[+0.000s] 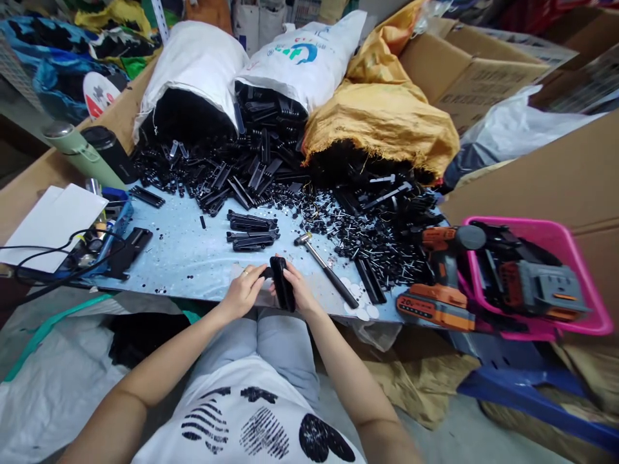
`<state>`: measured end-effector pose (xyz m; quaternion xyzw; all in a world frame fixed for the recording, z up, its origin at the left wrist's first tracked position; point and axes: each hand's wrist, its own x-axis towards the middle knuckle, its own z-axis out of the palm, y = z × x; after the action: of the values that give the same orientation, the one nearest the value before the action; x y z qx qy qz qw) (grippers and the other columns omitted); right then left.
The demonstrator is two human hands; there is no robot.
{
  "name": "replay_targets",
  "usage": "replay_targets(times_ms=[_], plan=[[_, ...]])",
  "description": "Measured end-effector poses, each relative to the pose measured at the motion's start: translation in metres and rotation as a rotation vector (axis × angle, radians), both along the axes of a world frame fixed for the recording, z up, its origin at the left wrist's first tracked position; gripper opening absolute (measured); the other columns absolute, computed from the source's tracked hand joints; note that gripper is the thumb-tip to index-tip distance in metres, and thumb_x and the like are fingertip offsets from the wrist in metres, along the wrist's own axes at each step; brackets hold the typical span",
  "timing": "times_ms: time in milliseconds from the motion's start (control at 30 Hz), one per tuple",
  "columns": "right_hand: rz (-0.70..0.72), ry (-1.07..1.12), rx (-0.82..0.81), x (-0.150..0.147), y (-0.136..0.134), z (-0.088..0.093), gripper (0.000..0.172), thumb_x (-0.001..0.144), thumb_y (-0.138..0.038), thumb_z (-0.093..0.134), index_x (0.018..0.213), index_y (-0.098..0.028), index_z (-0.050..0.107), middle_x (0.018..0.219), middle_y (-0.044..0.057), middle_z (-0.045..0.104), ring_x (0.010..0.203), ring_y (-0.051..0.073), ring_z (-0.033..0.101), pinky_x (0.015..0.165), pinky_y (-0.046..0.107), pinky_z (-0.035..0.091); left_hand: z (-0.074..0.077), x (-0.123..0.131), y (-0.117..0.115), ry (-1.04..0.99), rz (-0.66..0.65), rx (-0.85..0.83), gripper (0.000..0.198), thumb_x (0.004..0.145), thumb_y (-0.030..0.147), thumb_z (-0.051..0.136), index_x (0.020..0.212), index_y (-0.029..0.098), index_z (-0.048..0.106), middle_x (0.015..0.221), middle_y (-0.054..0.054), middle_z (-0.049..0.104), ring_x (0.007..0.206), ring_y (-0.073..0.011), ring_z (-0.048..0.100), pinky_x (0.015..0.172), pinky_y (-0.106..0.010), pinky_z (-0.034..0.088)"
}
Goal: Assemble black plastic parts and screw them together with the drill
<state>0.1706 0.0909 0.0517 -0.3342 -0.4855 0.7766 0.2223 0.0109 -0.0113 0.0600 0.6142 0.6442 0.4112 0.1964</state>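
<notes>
Steadying the long black part (281,280), it seems, the right hand (301,293) clamps its grip on it just below frame centre, while the left hand (244,289) pinches a small dark piece (265,273).

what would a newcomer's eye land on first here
Probably the bright pink bin at right, beside an orange drill. Next, the yellow sack and two white sacks behind heaped black pieces. Front and centre, the right grip holds a black part beside the left grip.

white shirt (235,412) | black prints (264,433) | blue-grey trousers (285,335) | 1 ring (245,272), left hand (244,290)
</notes>
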Motion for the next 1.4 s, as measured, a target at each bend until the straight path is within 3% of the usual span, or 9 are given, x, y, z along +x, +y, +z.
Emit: replay_targets(times_ms=[133,333,600,767,967,1100,1267,1333,1400], plan=[[-0.014,0.039,0.155,0.002,-0.003,0.007,0.066,0.079,-0.048,0.057,0.137,-0.018,0.042,0.063,-0.002,0.058,0.053,0.012,0.055,0.054,0.025,0.048,0.016,0.019,0.008,-0.107,0.1,0.035,0.035,0.092,0.029,0.045,0.121,0.016,0.057,0.097,-0.009,0.063,0.091,-0.0179,0.06,0.083,-0.032,0.05],[0.021,0.001,0.302,0.018,0.003,0.019,0.063,0.085,-0.049,0.051,0.139,-0.018,0.041,0.064,-0.001,0.059,0.052,0.01,0.056,0.054,0.026,0.05,0.033,0.023,0.011,-0.091,0.026,0.123,0.036,0.09,0.029,0.049,0.122,0.016,0.058,0.093,-0.008,0.062,0.087,-0.0171,0.059,0.08,-0.031,0.049],[0.054,-0.103,0.883,0.027,0.012,0.029,0.055,0.079,-0.043,0.063,0.129,-0.023,0.054,0.106,0.007,0.063,0.084,0.017,0.061,0.079,0.033,0.052,0.038,0.043,0.005,0.067,0.126,0.128,0.036,0.093,0.029,0.042,0.126,0.019,0.054,0.093,-0.007,0.058,0.085,-0.0153,0.059,0.078,-0.028,0.05],[-0.086,-0.072,0.873,0.016,-0.006,0.028,0.053,0.089,-0.045,0.048,0.138,-0.024,0.043,0.099,0.007,0.061,0.06,0.011,0.055,0.066,0.029,0.053,0.034,0.059,0.015,0.081,0.308,0.364,0.037,0.094,0.027,0.038,0.128,0.018,0.052,0.094,-0.009,0.058,0.085,-0.0152,0.058,0.077,-0.029,0.051],[-0.129,-0.044,0.95,0.008,-0.02,0.028,0.054,0.091,-0.044,0.046,0.14,-0.024,0.039,0.095,0.006,0.06,0.064,0.013,0.055,0.069,0.032,0.052,0.041,0.045,0.017,0.031,0.229,0.456,0.035,0.094,0.024,0.04,0.125,0.017,0.054,0.097,-0.009,0.06,0.087,-0.0159,0.058,0.078,-0.031,0.051],[-0.07,-0.085,0.926,0.001,-0.022,0.019,0.056,0.092,-0.045,0.043,0.143,-0.025,0.034,0.1,0.007,0.06,0.064,0.012,0.056,0.069,0.031,0.052,0.027,0.042,0.016,-0.004,0.194,0.345,0.033,0.094,0.028,0.04,0.121,0.018,0.055,0.103,-0.01,0.061,0.096,-0.0185,0.058,0.084,-0.035,0.05],[0.161,-0.456,1.121,0.017,0.016,0.011,0.047,0.093,-0.044,0.04,0.136,-0.027,0.045,0.114,0.007,0.06,0.099,0.021,0.058,0.088,0.036,0.047,-0.01,0.046,0.005,-0.061,0.46,0.099,0.04,0.094,0.029,0.035,0.132,0.018,0.04,0.106,-0.013,0.058,0.09,-0.0199,0.062,0.078,-0.037,0.052],[0.04,-0.746,1.179,0.045,0.046,0.011,0.043,0.093,-0.042,0.041,0.131,-0.023,0.051,0.118,0.01,0.058,0.109,0.024,0.052,0.091,0.037,0.045,-0.017,0.04,0.001,0.132,0.391,0.022,0.046,0.089,0.023,0.042,0.135,0.019,0.038,0.117,-0.016,0.054,0.106,-0.0265,0.057,0.088,-0.045,0.047],[-0.132,-1.091,1.137,0.08,0.076,0.01,0.041,0.094,-0.036,0.04,0.128,-0.017,0.052,0.118,0.015,0.057,0.11,0.027,0.05,0.089,0.038,0.044,-0.017,0.029,0.002,0.369,0.141,-0.033,0.05,0.083,0.014,0.047,0.132,0.022,0.044,0.128,-0.015,0.05,0.122,-0.0315,0.044,0.101,-0.054,0.035]])
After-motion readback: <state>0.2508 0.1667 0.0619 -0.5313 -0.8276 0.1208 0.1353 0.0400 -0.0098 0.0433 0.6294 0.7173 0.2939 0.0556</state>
